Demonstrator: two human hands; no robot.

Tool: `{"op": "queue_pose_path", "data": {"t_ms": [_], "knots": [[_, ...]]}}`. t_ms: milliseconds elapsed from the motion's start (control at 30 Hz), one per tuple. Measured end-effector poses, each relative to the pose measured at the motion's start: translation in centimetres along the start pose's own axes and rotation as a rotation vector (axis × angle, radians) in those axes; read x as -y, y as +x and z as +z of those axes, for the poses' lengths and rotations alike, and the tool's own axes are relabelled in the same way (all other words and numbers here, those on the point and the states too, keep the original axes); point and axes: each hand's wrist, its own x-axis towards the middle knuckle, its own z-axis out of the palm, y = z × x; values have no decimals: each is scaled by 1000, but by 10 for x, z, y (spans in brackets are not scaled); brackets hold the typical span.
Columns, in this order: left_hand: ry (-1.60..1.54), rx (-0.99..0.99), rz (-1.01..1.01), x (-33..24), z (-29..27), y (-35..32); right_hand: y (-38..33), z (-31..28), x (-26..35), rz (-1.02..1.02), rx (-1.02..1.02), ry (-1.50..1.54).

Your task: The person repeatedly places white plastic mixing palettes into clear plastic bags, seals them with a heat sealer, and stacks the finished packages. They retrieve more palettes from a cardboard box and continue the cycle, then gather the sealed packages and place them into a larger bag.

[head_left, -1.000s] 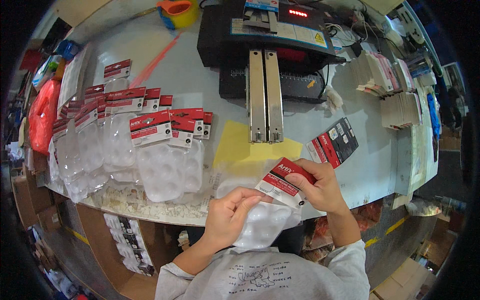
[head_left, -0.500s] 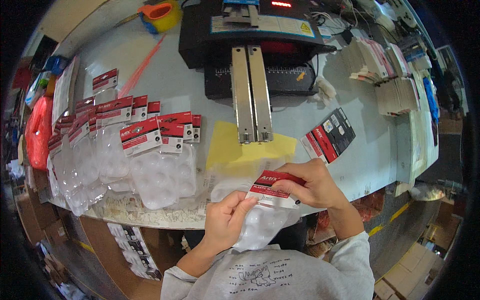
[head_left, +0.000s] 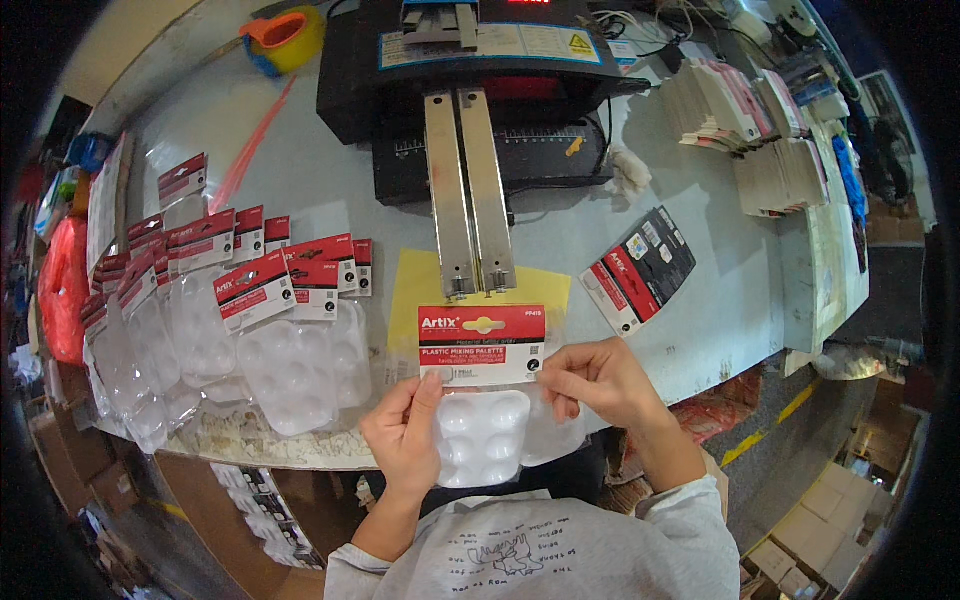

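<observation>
I've got the white palette [head_left: 482, 440] at the bench [head_left: 700, 330] front edge, below its red-and-white header card [head_left: 480, 374]; clear film around it, I think. Left hand [head_left: 405, 432] pinches card's lower left corner, right hand [head_left: 598, 385] lower right. Metal rails [head_left: 485, 190] just beyond.

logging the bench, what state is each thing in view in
header card, printed side showing
left hand, pinching its lower left corner
right hand, pinching its lower right corner
white palette, just below the card
machine display, lit red
loose card, lying opened out
bagged palettes, overlapping
yellow sheet, partly covered
</observation>
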Motion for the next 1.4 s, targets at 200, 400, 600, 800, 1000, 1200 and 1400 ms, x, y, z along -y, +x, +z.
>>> {"op": "queue_pose_path", "data": {"t_ms": [200, 400, 600, 800, 1000, 1200, 1400], "knots": [[224, 26, 58, -1, 11, 22, 27, 5, 4, -25, -79, 70], [311, 60, 34, -1, 20, 67, 67, -1, 0, -204, -152, 177], [224, 70, 13, 19, 21, 65, 68, -2, -6, -275, -155, 106], [944, -254, 338, -8, -66, 60, 44, -55, -5, -469, -1014, -937], [1315, -716, 537, -34, -142, 65, 43, -84, -53, -380, -977, -1289], [926, -59, 332, 24, -60, -3, 42, -95, -42, -426, -877, -1001], [452, -89, 272, 22, -48, -10, 48, -102, -52, -335, -1059, -1371]]}}
